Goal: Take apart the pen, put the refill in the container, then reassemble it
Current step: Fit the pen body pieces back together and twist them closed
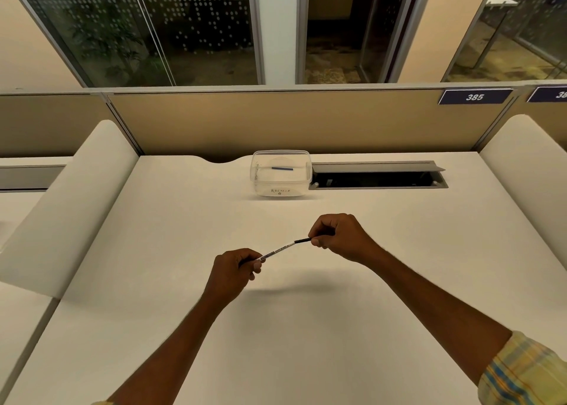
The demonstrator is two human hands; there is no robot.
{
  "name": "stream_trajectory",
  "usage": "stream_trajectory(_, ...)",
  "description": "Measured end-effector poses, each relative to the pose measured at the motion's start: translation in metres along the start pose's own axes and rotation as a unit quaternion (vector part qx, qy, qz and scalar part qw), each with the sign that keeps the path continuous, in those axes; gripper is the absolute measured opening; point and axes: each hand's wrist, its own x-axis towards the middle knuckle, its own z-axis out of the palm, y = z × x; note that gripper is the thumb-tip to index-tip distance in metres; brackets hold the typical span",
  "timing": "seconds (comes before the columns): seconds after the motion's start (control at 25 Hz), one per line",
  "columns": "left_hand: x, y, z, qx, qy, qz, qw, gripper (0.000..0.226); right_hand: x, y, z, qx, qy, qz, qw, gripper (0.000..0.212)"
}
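Observation:
A slim white pen (280,249) with black printing and a black end is held above the white desk (306,328), slanting up to the right. My left hand (234,269) pinches its lower left end. My right hand (339,239) grips the black end on the right. A clear plastic container (280,173) with a handwritten label stands at the back of the desk, well beyond both hands. A thin blue refill (282,168) lies inside it.
An open cable trough (377,177) with a raised grey lid sits in the desk right of the container. A tan partition (291,122) closes the back. White rounded dividers (70,208) (527,171) flank the desk on both sides.

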Motion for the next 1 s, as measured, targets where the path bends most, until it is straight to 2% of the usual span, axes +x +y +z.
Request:
stream_trajectory(0.36, -0.001, 0.0, 0.001, -0.01, -0.015, 0.016, 1.0, 0.04, 0.0, 0.002, -0.005, 0.021, -0.014, 0.006, 1.0, 0.018)
stream_trajectory(0.6, -0.003, 0.003, 0.004, -0.015, -0.006, 0.001, 1.0, 0.029, -0.002, 0.001, -0.001, 0.019, -0.019, 0.004, 1.0, 0.017)
stream_trajectory(1.0, -0.003, 0.019, 0.003, 0.043, 0.021, 0.063, 0.997, 0.022, -0.013, -0.007, 0.013, 0.062, -0.011, 0.036, 0.997, 0.017)
